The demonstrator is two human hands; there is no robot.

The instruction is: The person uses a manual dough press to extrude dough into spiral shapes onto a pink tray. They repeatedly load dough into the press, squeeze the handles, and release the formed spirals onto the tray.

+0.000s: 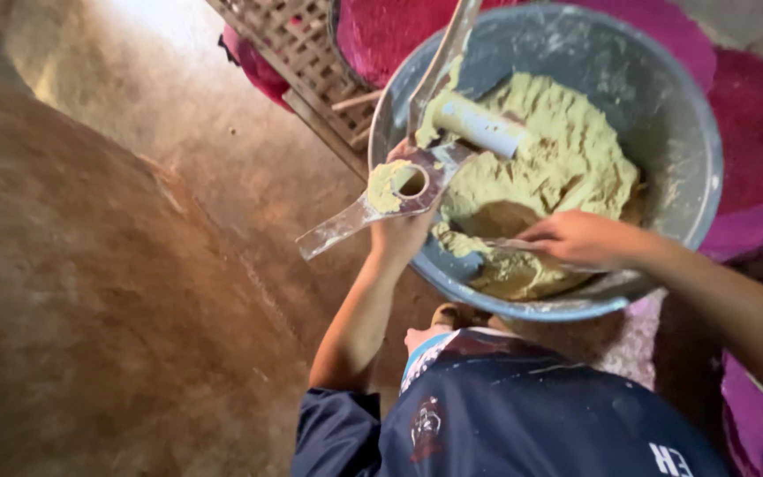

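A: You are crouching over a bare brown earthen floor (108,291), with a wooden lattice panel (298,53) leaning behind and magenta powder (752,124) spreading on the ground to your right.

B: And the biggest thing in front of you?

A: A wide grey basin (691,115), smeared with dried residue, is sitting just ahead of your knees. A mound of yellow-green paste (567,159) is filling most of it.

B: What are your hands doing?

A: Your left hand (404,231) is closing around a flat metal mould (373,208) at the basin's near-left rim. Its long axis is running from lower left up towards the right, and its round hole is partly packed with paste. A pale cylinder (480,125) is lying just beyond it on the mound, pointing down to the right. Your right hand (580,237) is pressing, fingers curled, into the near edge of the paste; I cannot tell whether it is gripping something thin there.

B: Which hand is nearer the mould?

A: The left, already holding it; the right is reaching in from the other side, near but apart.

B: Any labels?

A: Only a small emblem and white lettering on your dark blue shirt (523,415).
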